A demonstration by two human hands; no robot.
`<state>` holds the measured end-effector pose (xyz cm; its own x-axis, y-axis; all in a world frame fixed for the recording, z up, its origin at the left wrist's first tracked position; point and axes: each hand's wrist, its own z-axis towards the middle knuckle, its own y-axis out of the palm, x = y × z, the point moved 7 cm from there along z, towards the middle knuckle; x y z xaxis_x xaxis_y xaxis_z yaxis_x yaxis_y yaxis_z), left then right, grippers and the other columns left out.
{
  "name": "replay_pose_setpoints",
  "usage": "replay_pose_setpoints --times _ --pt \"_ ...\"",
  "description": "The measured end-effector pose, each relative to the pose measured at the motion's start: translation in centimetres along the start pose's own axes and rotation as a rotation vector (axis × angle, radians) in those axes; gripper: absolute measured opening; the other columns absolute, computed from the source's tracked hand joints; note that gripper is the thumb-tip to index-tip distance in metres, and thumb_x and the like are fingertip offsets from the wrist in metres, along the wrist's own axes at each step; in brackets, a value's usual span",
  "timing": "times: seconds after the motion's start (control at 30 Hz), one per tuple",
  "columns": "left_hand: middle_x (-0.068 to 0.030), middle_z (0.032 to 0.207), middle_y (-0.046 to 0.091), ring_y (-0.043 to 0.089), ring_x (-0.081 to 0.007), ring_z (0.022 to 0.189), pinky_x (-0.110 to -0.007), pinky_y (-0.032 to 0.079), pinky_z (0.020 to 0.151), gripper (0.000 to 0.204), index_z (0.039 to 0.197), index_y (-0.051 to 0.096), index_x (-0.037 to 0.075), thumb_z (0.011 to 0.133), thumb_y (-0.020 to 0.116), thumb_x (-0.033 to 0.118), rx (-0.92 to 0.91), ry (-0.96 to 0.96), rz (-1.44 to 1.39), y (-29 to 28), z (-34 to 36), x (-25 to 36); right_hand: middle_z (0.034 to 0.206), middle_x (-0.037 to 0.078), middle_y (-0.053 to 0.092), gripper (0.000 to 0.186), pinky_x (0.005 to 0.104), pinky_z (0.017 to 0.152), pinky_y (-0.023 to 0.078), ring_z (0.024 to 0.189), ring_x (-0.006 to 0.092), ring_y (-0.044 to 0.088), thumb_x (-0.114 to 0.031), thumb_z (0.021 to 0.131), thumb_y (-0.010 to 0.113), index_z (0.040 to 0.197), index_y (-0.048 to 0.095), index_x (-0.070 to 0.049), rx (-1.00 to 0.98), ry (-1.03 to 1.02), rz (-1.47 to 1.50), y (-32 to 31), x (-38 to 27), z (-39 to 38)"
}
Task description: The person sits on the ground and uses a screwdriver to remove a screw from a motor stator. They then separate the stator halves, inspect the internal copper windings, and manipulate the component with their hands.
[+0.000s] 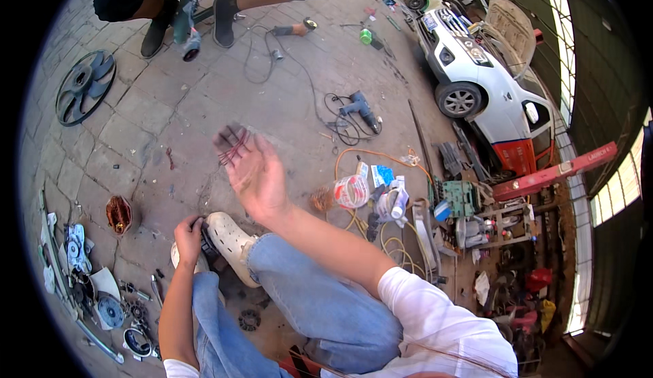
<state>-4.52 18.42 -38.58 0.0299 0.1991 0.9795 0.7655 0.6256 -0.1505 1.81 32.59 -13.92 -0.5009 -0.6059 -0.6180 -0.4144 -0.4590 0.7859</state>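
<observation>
My right hand (255, 177) is raised palm up ahead of my shoes, its dirty fingers stretched out. Thin reddish-brown wire (235, 148) lies in strands across those fingers. Lower and to the left, my left hand (188, 241) is closed at the edge of a dark part (209, 243) standing between my pale clogs (230, 242). Fingers and shoes hide most of that part, so its kind does not show. On the ground farther left sits a stator with copper windings (118, 215). A short reddish wire scrap (169, 158) lies beyond my left hand.
Opposite, another person squats above a tool (192, 46). A fan wheel (85, 87), a corded gun-shaped power tool (360, 111) and an angle grinder (294, 30) lie on the paving. Right: clear plastic jar (352, 192), hoses, a red-and-white car (483, 79). Loose parts (109, 308) crowd the left.
</observation>
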Motion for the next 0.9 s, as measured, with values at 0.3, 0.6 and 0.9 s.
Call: replay_pose_setpoints --times 0.3,0.6,0.9 --pt "-0.0067 0.084 0.068 0.06 -0.0122 0.073 -0.028 0.049 0.069 0.016 0.099 0.069 -0.002 0.09 0.056 0.0 -0.498 -0.049 -0.185 -0.6 -6.5 4.5 0.116 0.027 0.056 0.048 0.0441 0.098 0.043 0.115 0.0396 0.053 -0.036 0.098 0.05 0.115 0.05 0.009 -0.331 -0.246 -2.17 -5.5 -0.4 -3.5" --pt "-0.0052 0.09 0.069 0.06 -0.0113 0.083 -0.027 0.048 0.077 0.017 0.101 0.069 -0.002 0.092 0.055 0.004 -0.341 -0.095 -0.432 -2.5 -6.1 4.0 0.087 0.015 0.064 0.051 0.0352 0.073 0.049 0.073 0.0213 0.06 -0.046 0.1 0.042 0.098 0.058 0.002 -0.533 0.928 -1.106 -5.8 5.8 -11.9" --pt "-0.0136 0.119 0.064 0.058 -0.0216 0.113 -0.032 0.044 0.099 0.039 0.126 0.057 0.0 0.088 0.062 0.007 -0.446 -0.041 -0.125 -1.5 -7.8 1.3 0.132 0.018 0.053 0.065 0.0362 0.108 0.036 0.127 0.0266 0.048 -0.05 0.099 0.041 0.134 0.042 0.004 0.1 0.288 -0.264 -6.3 8.4 -4.7"
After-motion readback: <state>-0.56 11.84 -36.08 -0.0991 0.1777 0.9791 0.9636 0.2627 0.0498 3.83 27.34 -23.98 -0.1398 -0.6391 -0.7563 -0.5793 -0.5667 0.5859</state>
